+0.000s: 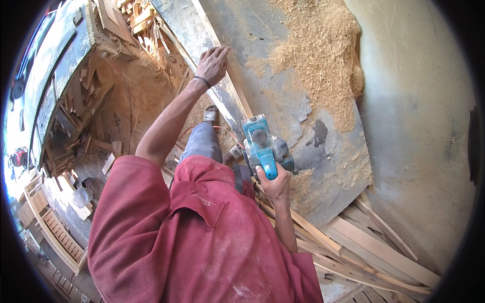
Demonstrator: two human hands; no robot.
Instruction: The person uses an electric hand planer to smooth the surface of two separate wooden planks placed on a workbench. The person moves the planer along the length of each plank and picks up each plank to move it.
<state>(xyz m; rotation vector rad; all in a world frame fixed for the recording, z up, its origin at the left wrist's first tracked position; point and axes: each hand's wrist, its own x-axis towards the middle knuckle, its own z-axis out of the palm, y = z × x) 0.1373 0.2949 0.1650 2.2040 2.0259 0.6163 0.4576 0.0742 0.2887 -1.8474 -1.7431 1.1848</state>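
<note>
A long, narrow wooden strip [239, 95] lies along the worktable [262, 65], near its left edge. Over its far part is my left hand [213, 62], its fingers hooked across the top and gripping it. My right hand [275, 186] is wrapped round the rear handle of a blue electric planer [260, 139]. The planer stands at the strip's near end, in front of my body. Its underside is hidden, so I cannot tell how much of the strip lies beneath it.
A thick heap of wood shavings [323, 60] covers the table's far right, beside a plaster wall [414, 101]. Several long boards [374, 247] lean at the lower right. Scrap wood [144, 22] and sawdust cover the floor at left, near a slatted wooden piece [60, 235].
</note>
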